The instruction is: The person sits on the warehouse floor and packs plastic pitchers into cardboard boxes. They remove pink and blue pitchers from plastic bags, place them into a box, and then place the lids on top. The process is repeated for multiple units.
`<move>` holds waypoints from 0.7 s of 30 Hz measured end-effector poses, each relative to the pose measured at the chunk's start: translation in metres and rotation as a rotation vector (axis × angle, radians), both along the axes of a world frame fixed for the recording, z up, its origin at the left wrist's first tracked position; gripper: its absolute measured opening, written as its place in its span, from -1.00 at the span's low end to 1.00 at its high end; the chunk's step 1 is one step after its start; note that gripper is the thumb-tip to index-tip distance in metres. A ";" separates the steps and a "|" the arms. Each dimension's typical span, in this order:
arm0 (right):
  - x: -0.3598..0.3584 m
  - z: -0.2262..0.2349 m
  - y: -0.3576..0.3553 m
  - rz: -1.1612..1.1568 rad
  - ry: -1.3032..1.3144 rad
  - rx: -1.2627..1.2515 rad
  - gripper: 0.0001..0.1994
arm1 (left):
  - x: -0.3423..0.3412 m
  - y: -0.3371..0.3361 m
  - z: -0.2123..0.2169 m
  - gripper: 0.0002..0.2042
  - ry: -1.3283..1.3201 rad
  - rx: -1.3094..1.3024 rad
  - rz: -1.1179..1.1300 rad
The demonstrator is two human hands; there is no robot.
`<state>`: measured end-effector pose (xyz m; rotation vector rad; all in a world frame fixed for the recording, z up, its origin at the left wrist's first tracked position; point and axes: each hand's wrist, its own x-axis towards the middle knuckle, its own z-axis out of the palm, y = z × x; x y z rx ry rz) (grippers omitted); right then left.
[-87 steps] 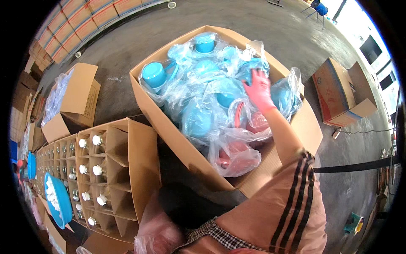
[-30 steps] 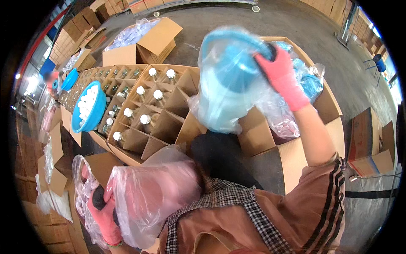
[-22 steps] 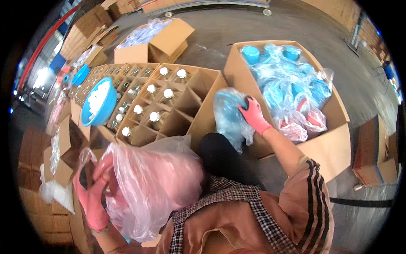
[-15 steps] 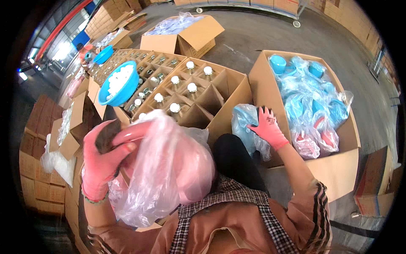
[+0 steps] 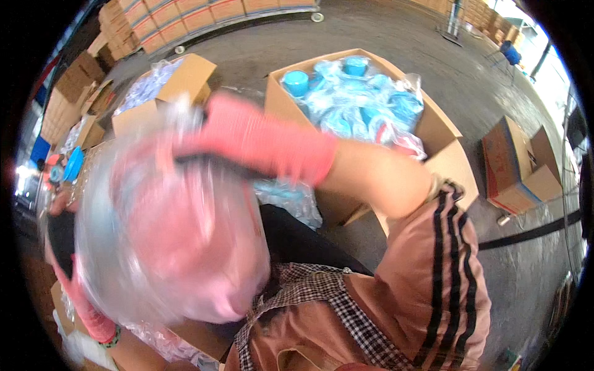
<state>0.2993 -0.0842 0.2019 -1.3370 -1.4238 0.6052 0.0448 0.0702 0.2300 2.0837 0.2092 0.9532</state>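
Note:
A large clear plastic bag holding a rounded pink plastic vessel [image 5: 204, 241] is lifted in front of my chest, smeared by motion. My right hand [image 5: 247, 136], in a pink glove with a dark palm, reaches across and is closed on the top of the bag. Along the bag's left side lies my gloved left hand [image 5: 65, 253], gripping that edge with its fingers partly hidden. Below my right forearm, a blue bagged item [image 5: 291, 201] sits by my dark-clad knee, beside the open carton [image 5: 442, 130] of bagged blue plastic ware [image 5: 352, 111].
Another open carton [image 5: 185, 77] with bluish bagged goods stands at the far left, near a blue basin [image 5: 73, 164]. An empty open carton [image 5: 513, 157] is on the right floor. A cart [image 5: 241, 23] of boxes stands at the back. The lifted bag hides the bottle carton.
My right hand has left the blue bagged item and crossed leftward to the pink vessel's bag. My left hand has shifted to its left side. The view has swung right.

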 end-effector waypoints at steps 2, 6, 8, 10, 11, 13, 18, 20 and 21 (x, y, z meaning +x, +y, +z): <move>0.029 0.028 -0.009 -0.182 -0.195 0.579 -0.55 | -0.040 0.033 -0.003 -0.54 -0.098 0.018 0.311; 0.103 0.110 -0.102 -0.528 0.124 0.332 -0.82 | -0.036 0.060 -0.057 -0.55 0.022 -0.109 0.256; 0.144 0.131 -0.154 -0.917 -0.564 0.412 -0.85 | -0.029 0.070 -0.082 -0.56 0.100 -0.068 0.240; 0.150 0.135 -0.175 -0.971 -0.921 0.463 -0.79 | -0.035 0.070 -0.104 -0.60 0.015 -0.211 0.207; 0.149 0.136 -0.188 -1.142 -1.479 0.526 -0.75 | -0.036 0.073 -0.111 -0.60 0.031 -0.230 0.216; 0.139 0.122 -0.181 -1.355 -0.991 0.469 -0.73 | -0.029 0.071 -0.122 -0.62 0.010 -0.292 0.262; 0.190 0.037 -0.208 -1.748 -0.807 0.243 -0.51 | -0.031 0.078 -0.142 -0.61 0.043 -0.297 0.216; 0.187 -0.005 -0.224 -1.715 -0.670 0.246 -0.58 | -0.034 0.080 -0.151 -0.60 0.057 -0.315 0.210; 0.198 -0.026 -0.249 -1.734 -0.609 0.201 -0.62 | -0.029 0.084 -0.158 -0.60 0.059 -0.334 0.190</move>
